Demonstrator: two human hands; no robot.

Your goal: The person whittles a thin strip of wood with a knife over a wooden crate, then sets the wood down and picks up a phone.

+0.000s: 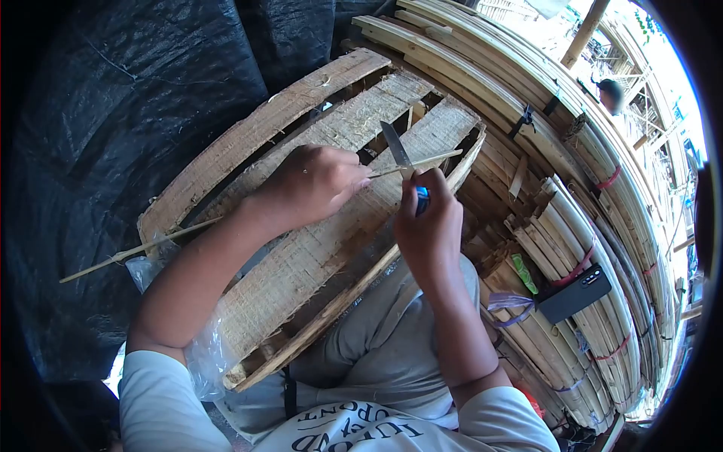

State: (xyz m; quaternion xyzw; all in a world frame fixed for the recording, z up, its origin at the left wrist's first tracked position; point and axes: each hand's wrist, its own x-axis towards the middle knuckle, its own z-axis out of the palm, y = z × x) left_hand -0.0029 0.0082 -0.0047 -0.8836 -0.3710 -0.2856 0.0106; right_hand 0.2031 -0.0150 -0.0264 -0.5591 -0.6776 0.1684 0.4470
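My left hand [325,183] is closed round a thin bamboo strip [437,159]. One end of the strip pokes out to the right of the fist, and a long piece stretches lower left past my forearm. In my right hand [431,218] is a knife [396,145] with a blue handle, its blade pointing up and away from me. The base of the blade meets the strip near its right end. Both hands are above a slatted wooden pallet [301,275] used as a work surface, and the fingertips of my left hand are partly hidden.
Bundled wooden strips [557,218] are stacked along the right side. A dark phone [575,294] lies on them, near a green wrapper [524,273]. Black plastic sheeting [135,98] hangs at the left. Clear plastic [207,358] is by the pallet's near corner. Another person [610,96] is far right.
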